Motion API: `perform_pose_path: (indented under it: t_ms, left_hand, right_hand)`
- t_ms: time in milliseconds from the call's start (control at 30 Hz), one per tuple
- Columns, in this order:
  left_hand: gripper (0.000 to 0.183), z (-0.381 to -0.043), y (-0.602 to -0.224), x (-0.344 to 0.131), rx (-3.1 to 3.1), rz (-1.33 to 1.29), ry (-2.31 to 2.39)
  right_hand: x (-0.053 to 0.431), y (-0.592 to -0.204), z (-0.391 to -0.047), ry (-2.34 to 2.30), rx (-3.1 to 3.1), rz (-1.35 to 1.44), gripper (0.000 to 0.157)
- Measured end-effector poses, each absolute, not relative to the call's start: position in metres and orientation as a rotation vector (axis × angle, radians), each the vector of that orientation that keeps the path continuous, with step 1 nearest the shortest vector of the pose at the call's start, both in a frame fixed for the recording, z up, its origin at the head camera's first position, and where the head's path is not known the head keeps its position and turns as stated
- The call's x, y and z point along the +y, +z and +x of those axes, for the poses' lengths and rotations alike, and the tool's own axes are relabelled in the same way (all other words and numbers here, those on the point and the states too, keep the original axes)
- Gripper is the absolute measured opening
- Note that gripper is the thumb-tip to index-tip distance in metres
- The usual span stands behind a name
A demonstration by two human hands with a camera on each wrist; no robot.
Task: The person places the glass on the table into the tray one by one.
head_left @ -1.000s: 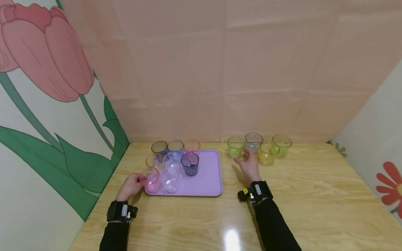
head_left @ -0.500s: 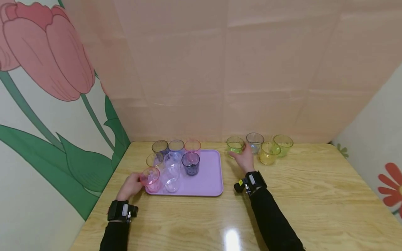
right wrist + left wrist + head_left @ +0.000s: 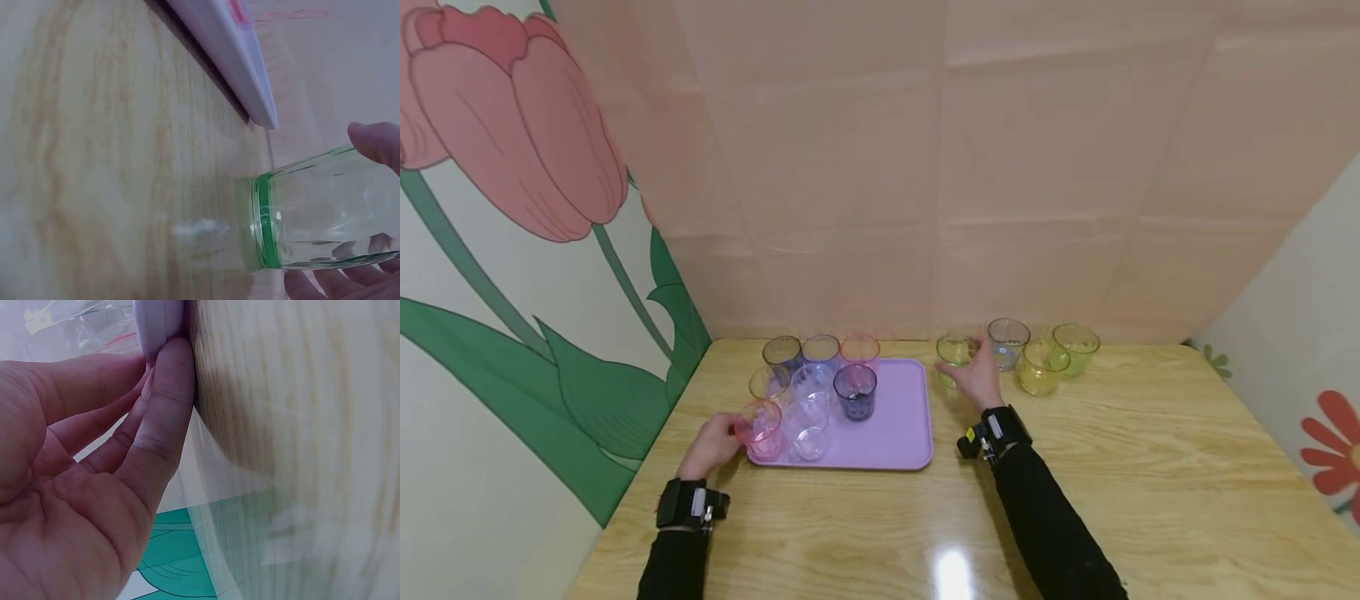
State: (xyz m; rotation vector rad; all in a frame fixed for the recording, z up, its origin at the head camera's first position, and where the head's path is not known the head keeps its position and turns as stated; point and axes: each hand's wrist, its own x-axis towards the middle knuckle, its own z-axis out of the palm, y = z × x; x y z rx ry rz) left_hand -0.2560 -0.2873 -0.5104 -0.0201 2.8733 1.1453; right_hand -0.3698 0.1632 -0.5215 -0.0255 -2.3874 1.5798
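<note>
At the near left corner of the lilac tray (image 3: 895, 417), my left hand (image 3: 711, 447) pinches the rim between thumb and fingers; the left wrist view shows the tray edge (image 3: 159, 328) between them. Right beside that hand, a pink glass (image 3: 760, 433) stands on the tray. My right hand (image 3: 981, 383) grips a green glass (image 3: 953, 353) to the right of the tray, thumb on one side and fingers on the other. In the right wrist view the green glass (image 3: 337, 209) has its thick green base close over the wooden table.
Several tinted glasses fill the tray's left and middle, including a dark glass (image 3: 855, 393) and a clear glass (image 3: 810, 437); its right part is bare. Behind the right hand stand a bluish glass (image 3: 1008, 343), a yellow glass (image 3: 1042, 371) and another green glass (image 3: 1077, 348). A covered wall (image 3: 940, 208) rises behind.
My right hand has moved left onto the green glass and taken hold of it; the glass has shifted slightly left, toward the tray. My left hand has stayed at the tray's corner.
</note>
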Motion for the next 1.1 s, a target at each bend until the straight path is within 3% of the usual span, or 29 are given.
perform_pose_path:
  t_ms: [767, 1100]
  left_hand:
    - [0.008, -0.255, -0.511, -0.286, 2.875, 0.022, 1.187]
    - [0.008, -0.254, -0.513, -0.287, 2.850, 0.003, 1.201]
  right_hand:
    - [0.168, -0.529, -0.334, 1.688, -2.448, -0.079, 0.095]
    - [0.162, -0.528, -0.323, 1.706, -2.465, -0.049, 0.084]
